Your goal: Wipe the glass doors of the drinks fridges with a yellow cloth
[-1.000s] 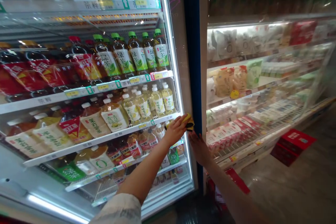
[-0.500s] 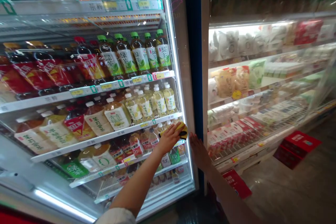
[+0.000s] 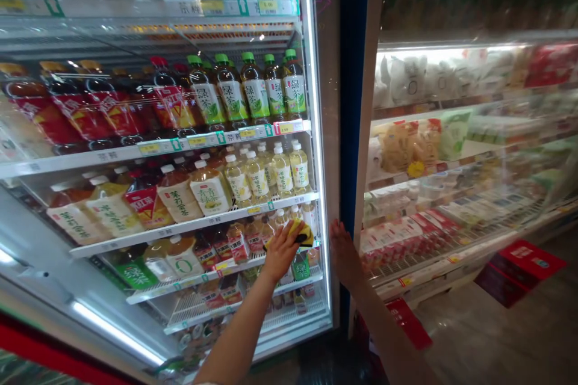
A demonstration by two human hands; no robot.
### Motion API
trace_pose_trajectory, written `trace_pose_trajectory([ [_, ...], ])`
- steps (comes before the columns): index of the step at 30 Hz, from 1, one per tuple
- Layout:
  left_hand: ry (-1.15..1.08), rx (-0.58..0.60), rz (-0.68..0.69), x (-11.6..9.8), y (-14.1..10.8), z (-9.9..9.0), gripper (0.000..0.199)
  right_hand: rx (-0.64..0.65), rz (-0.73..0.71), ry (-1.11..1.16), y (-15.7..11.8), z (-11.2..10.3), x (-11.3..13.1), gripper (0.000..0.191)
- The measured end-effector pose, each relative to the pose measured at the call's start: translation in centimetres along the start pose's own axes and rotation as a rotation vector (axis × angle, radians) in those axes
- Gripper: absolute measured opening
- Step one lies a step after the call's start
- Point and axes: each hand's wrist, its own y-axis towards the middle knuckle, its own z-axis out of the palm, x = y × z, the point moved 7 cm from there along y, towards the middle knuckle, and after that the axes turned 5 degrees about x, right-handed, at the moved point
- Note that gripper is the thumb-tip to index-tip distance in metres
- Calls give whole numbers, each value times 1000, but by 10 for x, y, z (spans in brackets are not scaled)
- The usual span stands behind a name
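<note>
My left hand (image 3: 283, 248) lies with its fingers over a yellow and black cloth (image 3: 303, 233), pressed against the glass door of a lit drinks cooler (image 3: 321, 132). Behind the cloth, bottles on the lower shelves are partly hidden. My right hand (image 3: 344, 252) rests beside it, fingers stretched upward, on or close to the cooler's dark edge; nothing shows in it. Above the hands stand small pale yellow drink bottles (image 3: 258, 177) with white caps, and higher up green tea bottles (image 3: 256, 90) with green caps.
Red-labelled tea bottles (image 3: 120, 111) fill the shelves on the left. A dark blue panel (image 3: 354, 72) separates this cooler from another case with packaged goods (image 3: 406, 147). Red boxlike signs (image 3: 519, 267) stick out low at the right, above the grey floor (image 3: 469, 337).
My left hand and the cloth have slid left over the glass, away from the lit door edge. My right hand has stayed nearly in place. The view has turned slightly left.
</note>
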Motion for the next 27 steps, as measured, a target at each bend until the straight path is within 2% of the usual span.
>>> trace_pose_trajectory([
  [2,29,-47,-64,19,17,-15,27,-11,-29,-10,5,-4,6,72],
  [3,56,-98,-138,33,23,-26,36,-18,-43,-16,8,-6,8,73],
  [4,82,-146,-222,48,25,-36,46,-23,-53,-23,9,-8,11,74],
  [6,105,-209,-360,67,12,-46,61,-27,-65,-30,12,-11,14,75],
  [8,103,-205,-438,66,-15,-38,68,-19,-72,-25,13,-13,18,77],
  [10,107,-130,-451,49,-42,-19,65,-4,-84,-1,13,-15,23,79],
  [12,71,-2,-291,24,-55,3,50,15,-102,33,15,-16,30,80],
  [14,43,96,-179,15,-57,13,36,26,-118,65,18,-17,38,81],
  [16,63,125,-186,28,-57,6,38,22,-133,91,21,-18,46,80],
  [18,116,96,-282,53,-64,-12,53,13,-153,120,22,-19,53,80],
  [21,178,-2,-489,79,-97,-35,78,23,-190,161,20,-18,66,79],
  [24,181,-60,-624,75,-131,-36,91,43,-229,193,18,-15,82,79],
  [27,136,14,-558,64,-133,-25,90,50,-257,210,21,-10,103,79],
])
